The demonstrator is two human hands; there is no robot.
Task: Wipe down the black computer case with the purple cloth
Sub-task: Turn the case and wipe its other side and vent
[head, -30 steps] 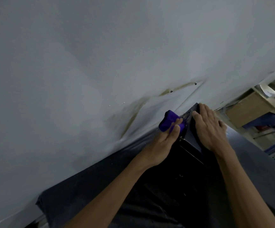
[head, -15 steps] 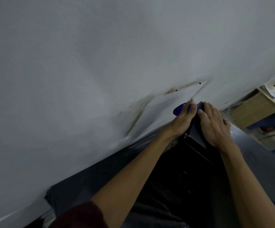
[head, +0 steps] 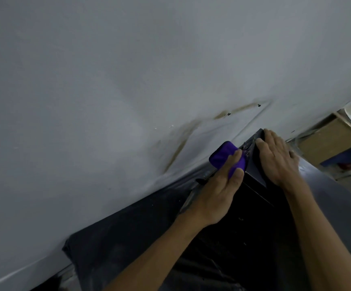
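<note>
Where the left hand meets the purple cloth, thumb and forefinger are curled over the bunched fabric, pressing it to the left side of the black computer case near its far top corner. The other fingers of that hand are hidden under the cloth and the palm, so how they lie cannot be told. A rounded wad of cloth bulges out past the fingertips toward the wall.

Just right of it, the right hand lies flat on the top of the case, fingers straight and together, reaching to the far corner. It holds nothing.

Only the far corner of the case and one sharp edge running toward the near side read clearly. Its lower faces sink into darkness, both forearms cross it, and the frame's bottom edge cuts off its near end.

That far corner stands close to the wall, with only a narrow gap where the cloth sits. Brown stains streak the wall left of the cloth. A crumpled black sheet spreads to the left along the wall's foot. To the right a grey surface lies open, with blurred wooden shelving beyond it.
</note>
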